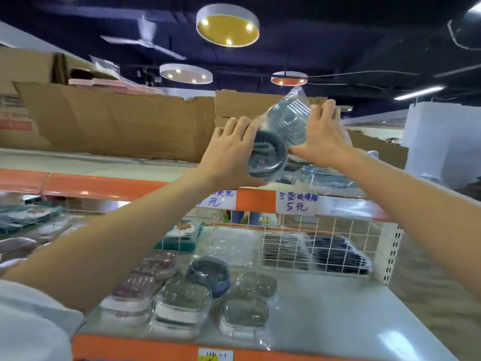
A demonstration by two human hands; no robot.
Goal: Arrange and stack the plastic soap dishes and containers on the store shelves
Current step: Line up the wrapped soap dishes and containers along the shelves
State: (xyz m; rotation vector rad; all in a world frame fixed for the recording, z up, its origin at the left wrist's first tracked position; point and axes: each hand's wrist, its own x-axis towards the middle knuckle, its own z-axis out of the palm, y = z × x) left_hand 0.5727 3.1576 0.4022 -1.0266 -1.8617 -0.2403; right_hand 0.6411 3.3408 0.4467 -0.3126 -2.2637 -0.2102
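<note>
Both my hands are raised to the top shelf (104, 185). My left hand (229, 152) grips a dark grey-blue oval soap dish (268, 157) wrapped in clear plastic. My right hand (322, 134) holds a clear bluish soap dish (289, 121) in a plastic bag, tilted up above the dark one. More wrapped clear dishes (322, 175) lie on the top shelf just behind. On the lower shelf (351, 313) stand stacked soap dishes: pink ones (138, 290), grey-lidded clear ones (182, 300), a dark blue one (208, 272) and two small grey ones (247, 308).
Flattened cardboard boxes (117, 121) stand along the back of the top shelf. A white wire grid divider (299, 230) fences off dark packaged goods (325, 251) at the back of the lower shelf. Handwritten price labels (296, 201) hang on the orange shelf edge. Teal items (23, 214) lie at left.
</note>
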